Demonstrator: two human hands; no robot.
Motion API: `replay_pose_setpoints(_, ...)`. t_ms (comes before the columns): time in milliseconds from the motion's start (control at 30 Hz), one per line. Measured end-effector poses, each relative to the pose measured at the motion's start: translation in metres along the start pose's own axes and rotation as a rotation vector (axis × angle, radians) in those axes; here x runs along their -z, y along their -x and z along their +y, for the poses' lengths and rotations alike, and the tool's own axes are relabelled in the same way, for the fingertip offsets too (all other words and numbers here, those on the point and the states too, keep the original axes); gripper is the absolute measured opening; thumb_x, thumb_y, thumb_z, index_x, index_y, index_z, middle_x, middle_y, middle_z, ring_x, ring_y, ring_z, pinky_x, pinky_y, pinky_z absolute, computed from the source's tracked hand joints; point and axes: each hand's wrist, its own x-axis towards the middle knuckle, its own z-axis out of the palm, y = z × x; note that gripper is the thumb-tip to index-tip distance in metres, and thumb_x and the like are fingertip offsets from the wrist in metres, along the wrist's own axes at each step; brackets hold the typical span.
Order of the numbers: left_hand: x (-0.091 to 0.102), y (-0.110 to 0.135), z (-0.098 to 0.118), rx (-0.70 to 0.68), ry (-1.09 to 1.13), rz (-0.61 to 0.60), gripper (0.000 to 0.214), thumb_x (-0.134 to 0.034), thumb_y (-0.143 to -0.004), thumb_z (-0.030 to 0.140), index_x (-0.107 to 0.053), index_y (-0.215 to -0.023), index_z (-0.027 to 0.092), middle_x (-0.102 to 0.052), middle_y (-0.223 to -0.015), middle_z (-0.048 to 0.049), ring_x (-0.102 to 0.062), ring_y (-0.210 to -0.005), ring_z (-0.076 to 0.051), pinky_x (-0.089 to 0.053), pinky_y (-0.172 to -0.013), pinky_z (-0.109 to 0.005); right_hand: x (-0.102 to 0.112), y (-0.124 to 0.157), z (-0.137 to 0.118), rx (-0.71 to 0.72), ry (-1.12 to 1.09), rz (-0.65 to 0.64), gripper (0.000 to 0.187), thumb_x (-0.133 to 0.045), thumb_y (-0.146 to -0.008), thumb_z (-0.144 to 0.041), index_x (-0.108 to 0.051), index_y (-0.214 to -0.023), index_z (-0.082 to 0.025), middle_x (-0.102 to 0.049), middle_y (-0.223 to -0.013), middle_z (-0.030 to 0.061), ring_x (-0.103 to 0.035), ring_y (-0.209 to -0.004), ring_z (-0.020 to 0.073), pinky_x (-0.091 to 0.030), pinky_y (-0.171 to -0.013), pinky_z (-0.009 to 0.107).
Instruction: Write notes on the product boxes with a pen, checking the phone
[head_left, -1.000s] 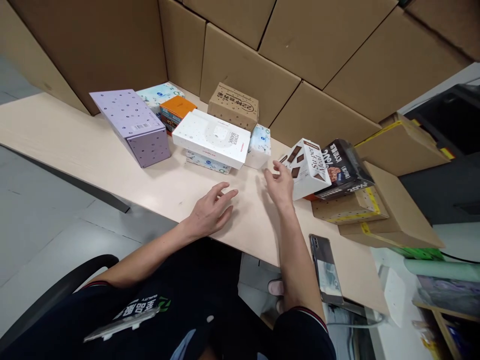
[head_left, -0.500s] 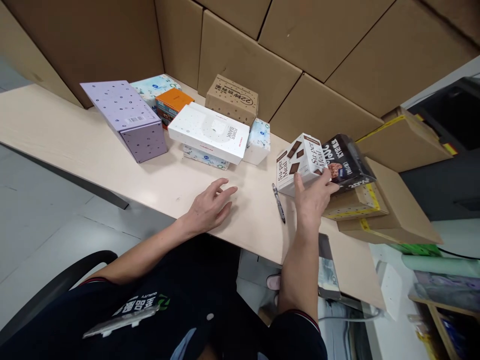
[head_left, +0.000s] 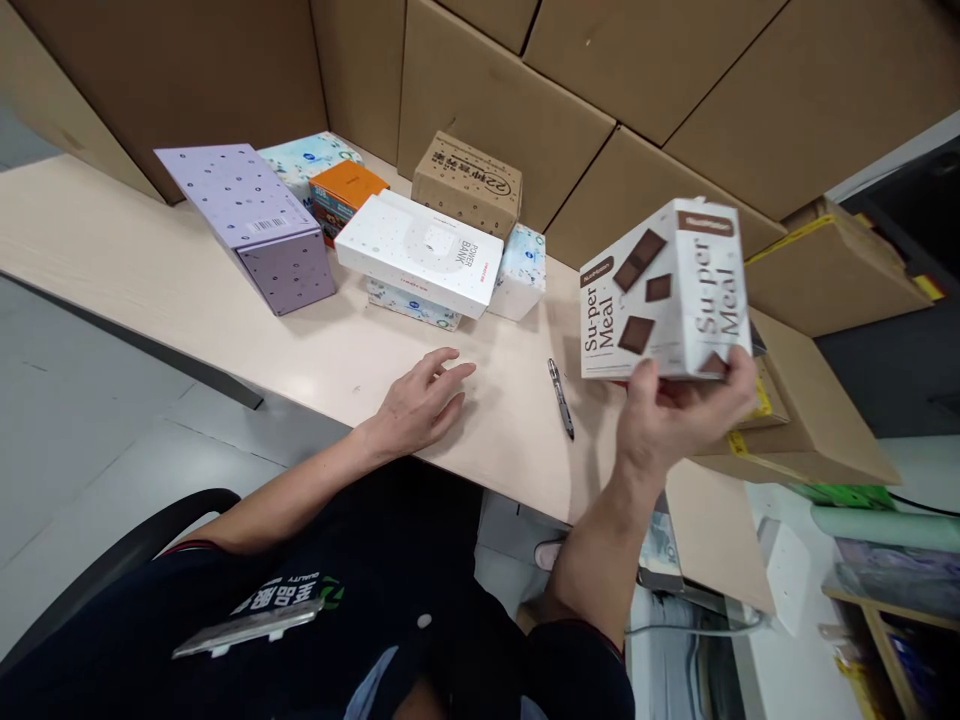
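My right hand [head_left: 679, 405] grips a white Su-per Meal box [head_left: 664, 295] from below and holds it raised above the right side of the table. Brown chocolate-like squares are printed on the box. My left hand [head_left: 424, 400] rests near the table's front edge with fingers apart and nothing in them. On the tabletop between the hands lies a dark pen [head_left: 561, 398]. Beyond my left hand, a white power bank box [head_left: 420, 252] sits on top of a blue-patterned box [head_left: 412, 305]. The black box at the right is mostly hidden behind the raised box.
At the left of the table [head_left: 97, 235] stands a purple box [head_left: 285, 265], beside an orange box [head_left: 349, 185]. A brown printed carton [head_left: 469, 185] stands behind the power bank box. Large cardboard boxes [head_left: 495, 100] form a wall at the back. Taped cartons [head_left: 810, 400] stand at the right.
My right hand has lifted the Su-per Meal box off the table, up and to the right, towards the camera. My left hand has barely moved.
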Motion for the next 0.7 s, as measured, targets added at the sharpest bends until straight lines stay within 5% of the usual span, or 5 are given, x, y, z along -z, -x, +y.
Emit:
replay_pose_setpoints(100, 0.002, -0.001, 0.000, 0.025, 0.076, 0.059, 0.045, -0.054, -0.098, 0.021, -0.045, -0.142, 0.019, -0.058, -0.131, -0.0181, -0.066, -0.115, -0.026, -0.063, -0.085, -0.037, 0.024, 0.015, 0.001, -0.033, -0.218, 0.116, 0.068, -0.048, -0.080, -0.038, -0.029, -0.143, -0.019, -0.044, -0.144, 0.0210, -0.052, -0.135, 0.0430, -0.055, -0.095, 0.062)
replay_pose_setpoints(200, 0.003, -0.002, -0.001, 0.091, 0.197, 0.105, 0.047, -0.053, -0.102, 0.026, -0.043, -0.147, 0.019, -0.060, -0.131, -0.0167, -0.063, -0.121, -0.026, -0.061, -0.094, -0.040, 0.035, 0.035, 0.010, -0.073, -0.291, 0.031, 0.072, -0.044, -0.076, -0.044, -0.035, -0.142, -0.017, -0.054, -0.135, 0.0188, -0.059, -0.126, 0.0424, -0.052, -0.098, 0.065)
replay_pose_setpoints(433, 0.005, -0.002, -0.005, 0.165, 0.418, 0.092, 0.043, -0.038, -0.109, 0.043, -0.054, -0.142, 0.021, -0.063, -0.136, -0.0137, -0.059, -0.130, -0.024, -0.055, -0.106, -0.045, 0.028, 0.078, 0.025, -0.138, -0.389, -0.318, 0.081, -0.066, -0.075, -0.059, -0.046, -0.145, -0.022, -0.055, -0.142, 0.0166, -0.056, -0.133, 0.0378, -0.046, -0.110, 0.058)
replay_pose_setpoints(700, 0.010, -0.010, -0.003, 0.248, 0.584, -0.106, 0.051, -0.039, -0.107, 0.052, -0.051, -0.149, 0.025, -0.059, -0.150, -0.0114, -0.057, -0.137, -0.030, -0.050, -0.114, -0.050, 0.014, 0.086, 0.023, -0.254, -0.668, -0.346, 0.084, -0.073, -0.081, -0.062, -0.047, -0.152, -0.025, -0.054, -0.153, 0.0145, -0.051, -0.141, 0.0350, -0.039, -0.118, 0.058)
